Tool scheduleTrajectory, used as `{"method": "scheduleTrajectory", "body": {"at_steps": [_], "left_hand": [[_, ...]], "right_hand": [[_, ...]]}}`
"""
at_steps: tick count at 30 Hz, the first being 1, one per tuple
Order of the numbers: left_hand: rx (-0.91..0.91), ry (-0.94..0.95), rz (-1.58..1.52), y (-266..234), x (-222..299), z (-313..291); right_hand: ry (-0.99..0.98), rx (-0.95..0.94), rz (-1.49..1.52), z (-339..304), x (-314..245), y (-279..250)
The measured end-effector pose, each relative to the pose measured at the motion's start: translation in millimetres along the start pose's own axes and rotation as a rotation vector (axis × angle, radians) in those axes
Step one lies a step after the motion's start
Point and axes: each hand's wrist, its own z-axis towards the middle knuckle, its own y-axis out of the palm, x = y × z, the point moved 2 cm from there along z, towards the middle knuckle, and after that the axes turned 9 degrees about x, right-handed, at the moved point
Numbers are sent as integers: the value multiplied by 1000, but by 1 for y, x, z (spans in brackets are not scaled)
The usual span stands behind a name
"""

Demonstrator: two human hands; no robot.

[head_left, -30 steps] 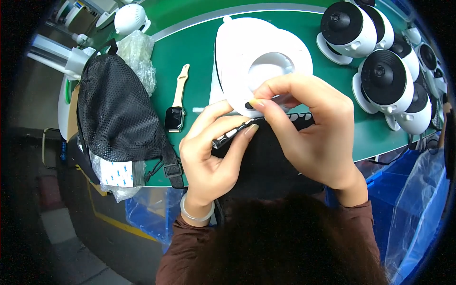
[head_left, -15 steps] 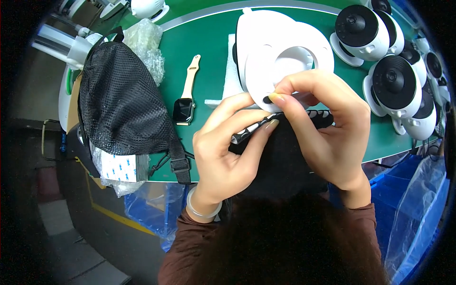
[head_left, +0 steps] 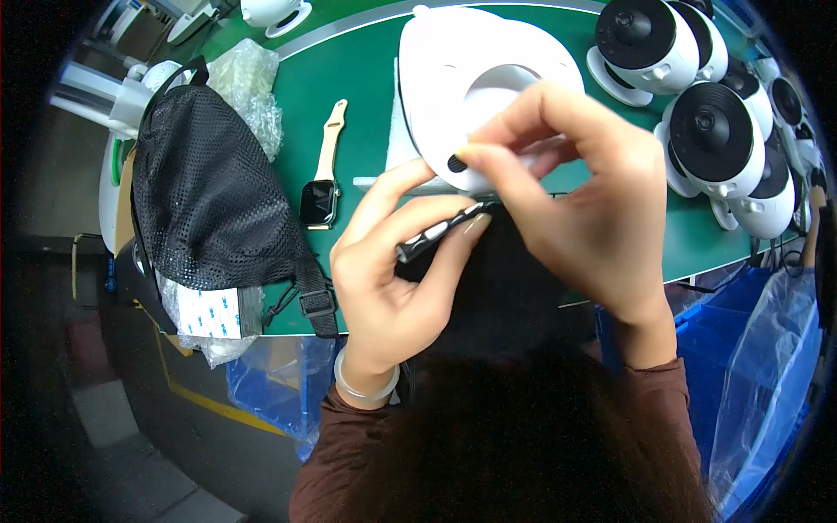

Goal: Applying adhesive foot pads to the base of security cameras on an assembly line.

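Observation:
A white rounded plastic housing (head_left: 488,42) with a large round opening lies in front of me on a white foam sheet (head_left: 394,131). On its near lobe sits a small black ribbed oval (head_left: 456,163). The thumb and forefinger of my right hand (head_left: 602,192) are pinched together at the oval's edge; whatever is between them is too small to make out. My left hand (head_left: 392,261) grips a slim black-and-white pen-shaped tool (head_left: 436,232) between thumb and fingers, its tip pointing toward the lobe. The left forefinger rests against the housing's edge.
A black mesh bag (head_left: 214,192) and a smartwatch (head_left: 319,202) lie to the left on the green table (head_left: 366,78). Bubble wrap (head_left: 244,87) is behind the bag. Several white cameras with black fronts (head_left: 711,135) crowd the right side. Blue bins (head_left: 732,340) stand below the edge.
The whole view has shifted, so things sit slightly farther left. My right thumb has moved back a little, uncovering more of the black oval. My left hand keeps its grip on the pen-shaped tool.

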Motion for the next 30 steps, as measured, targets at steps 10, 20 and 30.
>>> {"method": "scheduleTrajectory", "body": {"at_steps": [10, 20, 30], "left_hand": [[-30, -180, -9, -16, 17, -12], [-106, -89, 63, -8, 21, -12], [-127, -46, 184, -4, 23, -15]], "right_hand": [[-197, -49, 107, -23, -8, -24], [-339, -41, -33, -28, -7, -25], [-361, -26, -117, -30, -7, -29]]}}
